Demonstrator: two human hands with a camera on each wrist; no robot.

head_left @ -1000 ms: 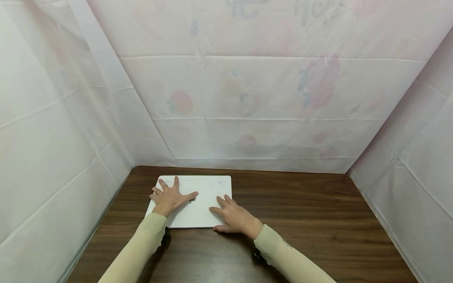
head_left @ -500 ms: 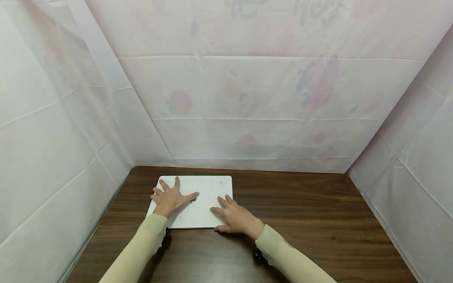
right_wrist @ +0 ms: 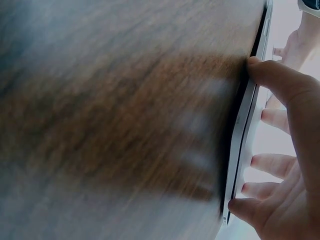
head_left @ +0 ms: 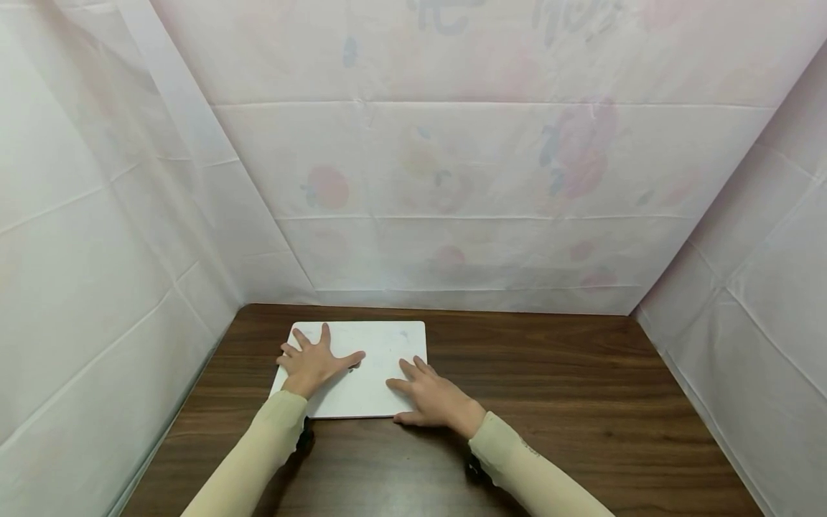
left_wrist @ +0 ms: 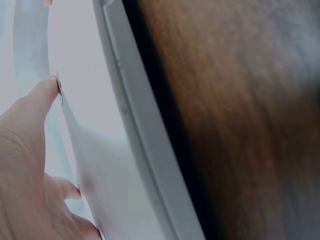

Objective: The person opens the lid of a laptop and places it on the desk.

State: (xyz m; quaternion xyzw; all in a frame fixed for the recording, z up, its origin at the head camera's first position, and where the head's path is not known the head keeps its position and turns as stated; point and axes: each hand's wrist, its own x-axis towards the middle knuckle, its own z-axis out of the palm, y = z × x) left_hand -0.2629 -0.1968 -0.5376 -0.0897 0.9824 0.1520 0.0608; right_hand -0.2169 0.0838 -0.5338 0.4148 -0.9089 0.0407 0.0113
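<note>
A thin white closed laptop [head_left: 371, 393] lies flat near the table's back left. In the left wrist view, a seam and a small notch run along the laptop's grey edge [left_wrist: 142, 130]. My left hand [head_left: 313, 364] rests on the lid's left half, fingers spread wide, thumb beside a small dark mark near the middle. At the right end is my right hand [head_left: 434, 399], fingers spread over the lid. Its thumb [right_wrist: 280, 77] touches the front edge in the right wrist view. Both palms face down.
Dark wood-grain table [head_left: 530, 388] stretches to the right and in front of the laptop. Pale sheeting with faint fruit prints [head_left: 491, 251] hangs behind the table, and more white sheeting [head_left: 84, 287] hangs along both sides.
The laptop and both hands have shifted very slightly to the right together. The hands keep the same spread pose on the lid.
</note>
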